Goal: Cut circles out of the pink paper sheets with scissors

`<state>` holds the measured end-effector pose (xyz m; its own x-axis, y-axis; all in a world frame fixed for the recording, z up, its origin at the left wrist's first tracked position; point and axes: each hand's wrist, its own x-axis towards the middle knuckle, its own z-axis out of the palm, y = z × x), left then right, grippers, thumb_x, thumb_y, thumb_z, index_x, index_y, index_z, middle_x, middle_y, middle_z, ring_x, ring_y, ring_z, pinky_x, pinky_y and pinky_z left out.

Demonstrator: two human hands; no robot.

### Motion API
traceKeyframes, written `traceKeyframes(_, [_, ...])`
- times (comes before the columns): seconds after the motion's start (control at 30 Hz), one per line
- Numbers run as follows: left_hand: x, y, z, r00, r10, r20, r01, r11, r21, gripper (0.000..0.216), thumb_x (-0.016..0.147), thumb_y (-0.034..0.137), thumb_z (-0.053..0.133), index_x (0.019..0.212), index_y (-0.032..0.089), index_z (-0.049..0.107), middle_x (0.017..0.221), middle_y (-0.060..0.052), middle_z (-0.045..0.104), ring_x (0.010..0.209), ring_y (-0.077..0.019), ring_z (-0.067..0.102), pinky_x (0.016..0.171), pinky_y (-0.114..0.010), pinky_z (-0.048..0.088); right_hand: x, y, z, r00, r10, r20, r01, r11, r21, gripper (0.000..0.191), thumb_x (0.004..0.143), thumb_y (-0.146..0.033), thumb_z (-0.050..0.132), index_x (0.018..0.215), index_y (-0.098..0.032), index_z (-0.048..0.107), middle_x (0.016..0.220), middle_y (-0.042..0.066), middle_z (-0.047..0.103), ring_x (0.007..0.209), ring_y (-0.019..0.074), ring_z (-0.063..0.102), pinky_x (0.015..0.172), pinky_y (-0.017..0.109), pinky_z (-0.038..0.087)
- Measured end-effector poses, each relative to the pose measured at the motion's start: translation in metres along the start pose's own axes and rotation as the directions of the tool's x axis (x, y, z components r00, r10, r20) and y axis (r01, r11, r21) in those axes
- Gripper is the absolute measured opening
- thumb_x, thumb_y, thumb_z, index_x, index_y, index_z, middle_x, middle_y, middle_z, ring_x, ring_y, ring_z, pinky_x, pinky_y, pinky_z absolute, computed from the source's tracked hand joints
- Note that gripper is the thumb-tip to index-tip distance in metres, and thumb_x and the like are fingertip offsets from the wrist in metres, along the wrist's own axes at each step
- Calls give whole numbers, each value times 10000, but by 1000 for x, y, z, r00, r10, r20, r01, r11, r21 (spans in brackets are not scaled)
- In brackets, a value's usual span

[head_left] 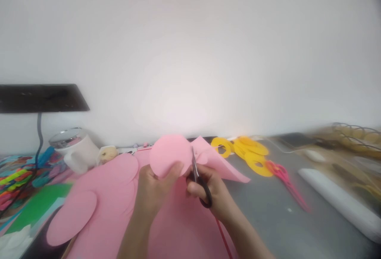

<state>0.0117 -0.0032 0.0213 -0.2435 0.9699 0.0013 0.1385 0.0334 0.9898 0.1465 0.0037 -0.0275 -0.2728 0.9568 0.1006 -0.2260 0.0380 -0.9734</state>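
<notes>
Pink and smooth, a thin round disc (170, 153) is pinched in the fingers of the left hand (154, 189). At the disc's right edge, the right hand (212, 191) wraps its fingers round shiny, black-looped scissors (196, 174). Farther back, right of the disc, lie flat yellow rings (250, 147).

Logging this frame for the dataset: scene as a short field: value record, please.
left hand: holds round pink piece, thumb on its face
right hand: holds black-handled scissors, blades up beside the piece's right edge; contact unclear
behind right hand: curled pink sheet
left side: more pink pieces, white mug
right side: yellow rings, pink scissors
image: blurred toward right edge
</notes>
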Motion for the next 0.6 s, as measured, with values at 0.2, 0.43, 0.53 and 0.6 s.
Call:
traceKeyframes(0.2, [4, -9, 0, 999, 18, -28, -17, 1000, 20, 269, 630, 430, 690, 583, 168, 647, 532, 4, 578, 591, -164, 540, 551, -267, 425, -1, 0, 0, 1000, 4, -1, -4, 1000, -4, 139, 680, -249, 703, 761, -173, 620, 576, -44, 547, 527, 96, 499, 521, 212, 422])
traceKeyframes(0.43, [10, -19, 0, 993, 52, -109, -48, 998, 40, 305, 606, 467, 694, 630, 163, 681, 699, -51, 667, 770, -235, 594, 669, -314, 469, -2, 0, 1, 999, 47, -18, -47, 999, -14, 160, 689, -256, 700, 794, -163, 622, 570, -42, 559, 508, 97, 515, 507, 214, 421])
traceKeyframes(0.53, [10, -17, -2, 991, 68, -114, -64, 997, 39, 293, 600, 456, 704, 593, 168, 648, 659, -33, 633, 744, -217, 567, 657, -303, 452, -2, 0, 2, 998, 54, -23, -54, 998, -17, 160, 683, -254, 700, 785, -163, 618, 561, -43, 555, 499, 99, 513, 495, 214, 415])
traceKeyframes(0.6, [9, -15, -2, 992, 80, -94, -78, 997, 22, 309, 614, 454, 697, 540, 173, 592, 597, -11, 576, 675, -185, 526, 600, -280, 423, -2, -1, 3, 998, 58, -30, -58, 998, -1, 152, 676, -247, 699, 768, -167, 607, 553, -47, 548, 497, 100, 511, 496, 216, 420])
